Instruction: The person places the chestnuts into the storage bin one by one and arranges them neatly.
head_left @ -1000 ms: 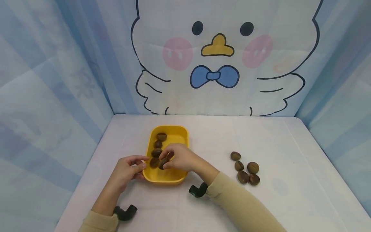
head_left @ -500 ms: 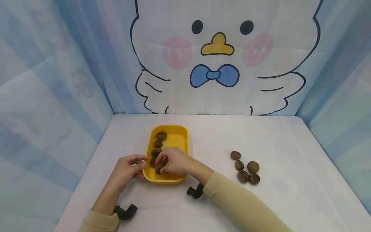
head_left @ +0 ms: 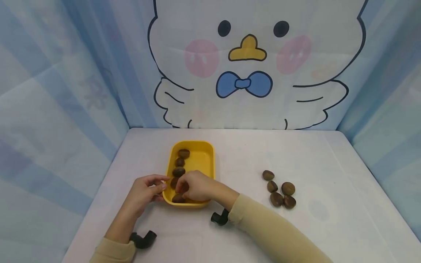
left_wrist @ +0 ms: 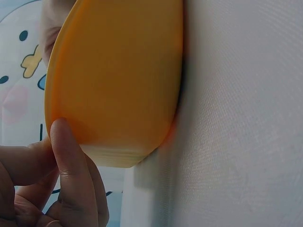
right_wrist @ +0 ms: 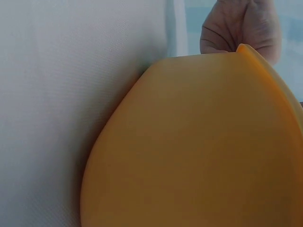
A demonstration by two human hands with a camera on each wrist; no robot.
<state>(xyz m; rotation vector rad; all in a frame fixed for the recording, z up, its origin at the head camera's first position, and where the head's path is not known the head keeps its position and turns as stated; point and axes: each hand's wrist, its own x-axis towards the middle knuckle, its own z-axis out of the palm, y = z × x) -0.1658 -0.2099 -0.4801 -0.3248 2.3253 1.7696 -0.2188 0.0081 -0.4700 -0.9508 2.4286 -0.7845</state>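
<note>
A yellow tray [head_left: 204,160] stands on the table in the head view. Along its left side several brown chestnuts [head_left: 178,172] lie in a rough line. My left hand [head_left: 144,191] pinches the tray's left rim between thumb and fingers; the left wrist view shows the fingertip [left_wrist: 62,135] against the outer wall. Over the near left part of the tray, my right hand [head_left: 197,186] holds a chestnut [head_left: 178,198] by its right end, low in the near left corner. The right fingertips are partly hidden. The right wrist view is mostly the tray's outer wall [right_wrist: 189,142].
Several loose chestnuts [head_left: 276,199] lie in a small cluster on the white table [head_left: 250,237], right of the tray. Black curved pieces [head_left: 143,240] sit at both wrists. Patterned curtains [head_left: 59,138] close in the left, right and back of the table.
My right hand has carried the chestnut down and slightly left, from the tray's near middle to its near left corner. The left hand has kept its hold on the rim.
</note>
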